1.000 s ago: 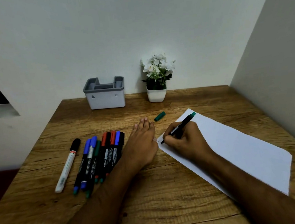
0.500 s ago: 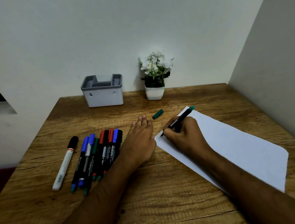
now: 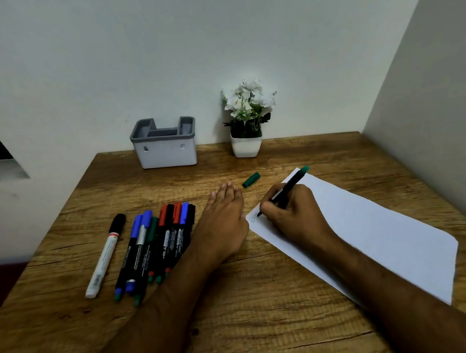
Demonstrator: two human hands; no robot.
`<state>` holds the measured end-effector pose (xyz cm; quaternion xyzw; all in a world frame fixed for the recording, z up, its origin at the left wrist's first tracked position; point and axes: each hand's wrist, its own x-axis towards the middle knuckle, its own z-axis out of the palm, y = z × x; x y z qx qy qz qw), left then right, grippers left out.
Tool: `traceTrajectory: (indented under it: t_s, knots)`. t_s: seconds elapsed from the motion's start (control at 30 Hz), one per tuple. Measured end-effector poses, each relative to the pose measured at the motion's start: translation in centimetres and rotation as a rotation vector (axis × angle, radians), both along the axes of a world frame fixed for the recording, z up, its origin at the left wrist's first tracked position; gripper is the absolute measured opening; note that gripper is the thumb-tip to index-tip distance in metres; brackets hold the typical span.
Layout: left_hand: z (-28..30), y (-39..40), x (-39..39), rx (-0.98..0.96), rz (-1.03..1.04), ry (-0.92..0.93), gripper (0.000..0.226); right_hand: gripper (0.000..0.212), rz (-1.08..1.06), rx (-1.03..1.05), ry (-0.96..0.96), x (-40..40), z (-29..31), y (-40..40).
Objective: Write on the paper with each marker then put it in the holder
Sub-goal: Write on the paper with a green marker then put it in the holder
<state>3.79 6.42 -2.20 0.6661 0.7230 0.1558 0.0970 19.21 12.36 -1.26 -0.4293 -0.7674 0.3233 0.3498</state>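
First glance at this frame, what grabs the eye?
The right hand grips a green marker, its tip on the near-left corner of the white paper. Left of it the left hand lies flat on the table, beside a row of capped markers. The grey holder stands at the wall.

Brown wood table (image 3: 264,299) with dark wavy lines. White paper (image 3: 384,234). Black pen (image 3: 286,190) with green end, green cap (image 3: 251,180) near it. Grey and white holder (image 3: 165,145). White flowers (image 3: 248,100), white pot (image 3: 246,147).
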Motion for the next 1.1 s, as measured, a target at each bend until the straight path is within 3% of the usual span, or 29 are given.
traceTrajectory:
  t_s: [0.37, 0.53, 0.67, 0.77, 0.9, 1.1]
  knots:
    - [-0.1, 0.0, 0.1, -0.003, 0.002, 0.017, 0.061, 0.014, 0.011, -0.043, 0.075, 0.0, 0.3, -0.3]
    - [-0.2, 0.0, 0.0, 0.027, 0.015, -0.048, 0.061, 0.017, -0.110, -0.109, 0.250, 0.6, 0.8, 0.0]
    - [0.1, 0.0, -0.1, 0.041, 0.019, -0.103, 0.060, 0.018, -0.084, -0.178, 0.286, 1.4, 1.4, 0.4]
    - [0.5, 0.2, 0.2, 0.064, 0.056, -0.134, 0.050, 0.017, -0.071, -0.184, 0.297, 1.7, 2.1, 1.0]
    - [2.4, 1.9, 0.5, 0.120, 0.145, -0.132, 0.013, 0.013, -0.095, -0.213, 0.405, 1.6, 3.4, 1.9]
    - [4.5, 6.5, 0.5, 0.192, 0.195, 0.054, 0.012, 0.008, -0.132, -0.267, 0.510, 0.9, 4.5, 3.2]
